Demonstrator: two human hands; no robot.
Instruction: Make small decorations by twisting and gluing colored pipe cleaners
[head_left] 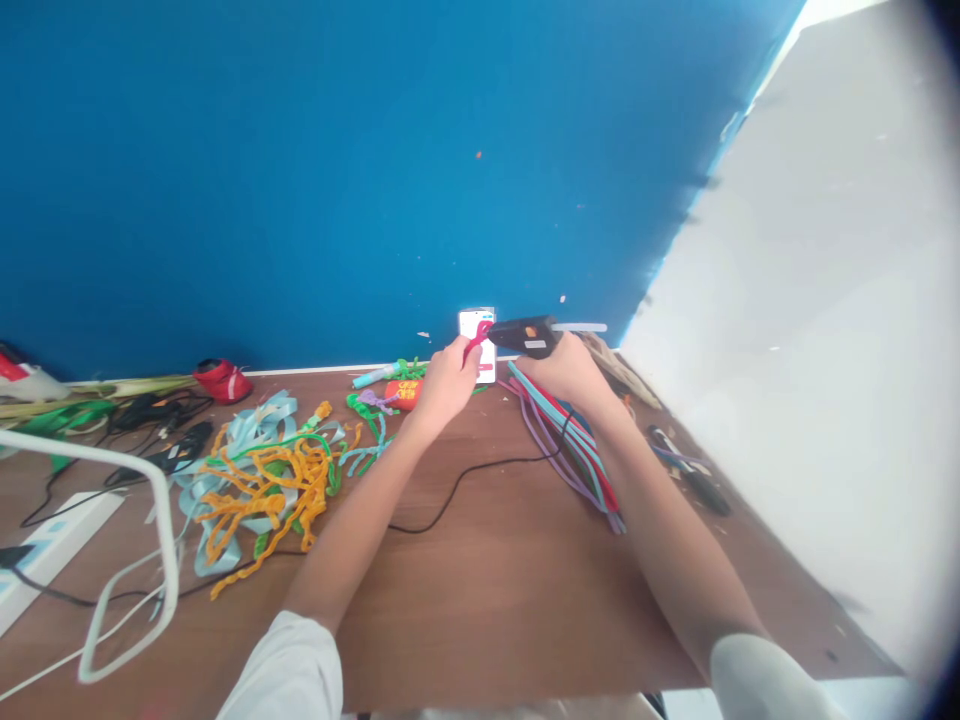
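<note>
Pinched in my left hand (448, 382) is a dark pink pipe cleaner (478, 340), bent into a loop at its upper end. My right hand (566, 368) grips a black glue gun (523, 336), its nozzle pointing left and close against the pink loop; whether they touch I cannot tell. A whitish glue stick (581, 327) pokes out of the gun's back. Behind both hands a phone (487, 372) with a lit screen leans upright near the wall. Under my right wrist lies a bundle of blue, red and purple pipe cleaners (559, 430).
Left on the brown table (465, 600) are tangled orange pipe cleaners (300, 480), pale blue ribbon (262, 425), a white power strip (56, 550) and a white tubular frame (169, 560). The gun's black cord (480, 468) crosses the middle. Dark-handled tools (701, 485) lie right, beside the wall.
</note>
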